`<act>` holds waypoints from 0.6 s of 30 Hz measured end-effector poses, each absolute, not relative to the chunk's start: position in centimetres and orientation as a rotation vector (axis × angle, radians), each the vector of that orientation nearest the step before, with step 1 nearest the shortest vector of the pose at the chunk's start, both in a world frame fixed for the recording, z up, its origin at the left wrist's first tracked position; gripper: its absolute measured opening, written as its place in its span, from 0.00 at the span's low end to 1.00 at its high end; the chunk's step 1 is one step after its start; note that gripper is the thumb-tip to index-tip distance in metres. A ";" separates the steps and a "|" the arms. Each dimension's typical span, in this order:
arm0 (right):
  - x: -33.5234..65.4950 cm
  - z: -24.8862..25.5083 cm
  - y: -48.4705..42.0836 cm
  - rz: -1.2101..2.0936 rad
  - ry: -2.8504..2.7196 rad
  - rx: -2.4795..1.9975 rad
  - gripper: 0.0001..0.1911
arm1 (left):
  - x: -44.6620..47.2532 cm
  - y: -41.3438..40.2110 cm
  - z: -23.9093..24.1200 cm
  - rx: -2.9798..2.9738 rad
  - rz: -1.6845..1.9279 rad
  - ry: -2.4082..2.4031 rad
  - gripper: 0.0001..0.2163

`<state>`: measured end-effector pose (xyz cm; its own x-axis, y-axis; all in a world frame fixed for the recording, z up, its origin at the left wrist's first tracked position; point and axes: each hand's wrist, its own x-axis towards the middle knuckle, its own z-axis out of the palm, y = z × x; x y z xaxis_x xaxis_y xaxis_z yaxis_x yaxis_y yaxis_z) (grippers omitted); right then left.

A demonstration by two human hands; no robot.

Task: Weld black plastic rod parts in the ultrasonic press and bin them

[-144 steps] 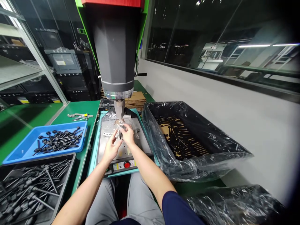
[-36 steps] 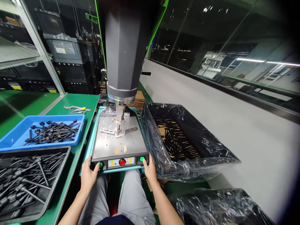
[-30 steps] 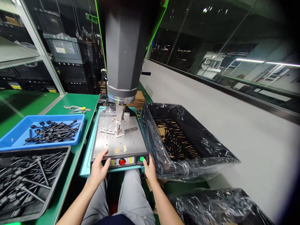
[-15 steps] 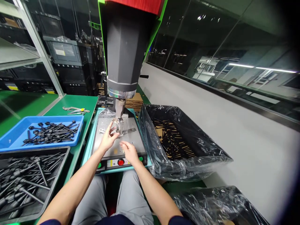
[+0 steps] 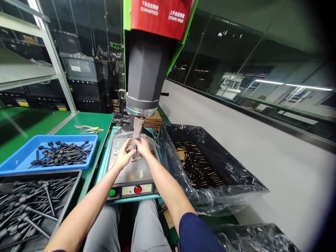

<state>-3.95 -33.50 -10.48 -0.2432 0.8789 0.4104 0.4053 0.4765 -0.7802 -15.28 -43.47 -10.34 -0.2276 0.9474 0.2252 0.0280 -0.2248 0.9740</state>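
Both my hands meet at the fixture under the silver horn (image 5: 137, 125) of the grey press head (image 5: 144, 70). My left hand (image 5: 123, 156) reaches in from the left, fingers curled around a small part I cannot make out. My right hand (image 5: 143, 146) pinches at the same spot from the right. They rest over the metal base plate (image 5: 131, 173), which carries clear plastic film at its far end. The front panel shows a green button (image 5: 112, 192) and a red button (image 5: 138, 189).
A blue tray (image 5: 19, 161) of black pins sits on the green bench at left, and a black tray (image 5: 65, 203) of longer pins lies nearer. A plastic-lined black bin (image 5: 236, 175) with black parts stands at right. Metal tools (image 5: 88, 129) lie behind the blue tray.
My hands left the two green buttons on the front panel and moved forward to the fixture under the horn, the left first, then the right. The horn has risen off the fixture.
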 end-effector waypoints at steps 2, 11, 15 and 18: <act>-3.3 -9.7 -33.8 0.656 -1.817 -1.026 0.09 | -15.3 -43.5 -10.4 1.243 1.563 1.263 0.36; 2.2 -11.0 -43.4 1.366 -1.476 -0.754 0.17 | -14.6 -46.1 -12.7 1.264 1.481 1.341 0.33; 3.1 -10.5 -46.2 1.302 -1.488 -0.725 0.19 | -14.2 -48.0 -14.0 1.228 1.449 1.337 0.34; 3.0 -10.0 -46.6 1.250 -1.491 -0.725 0.20 | -13.9 -49.8 -14.3 1.231 1.377 1.322 0.34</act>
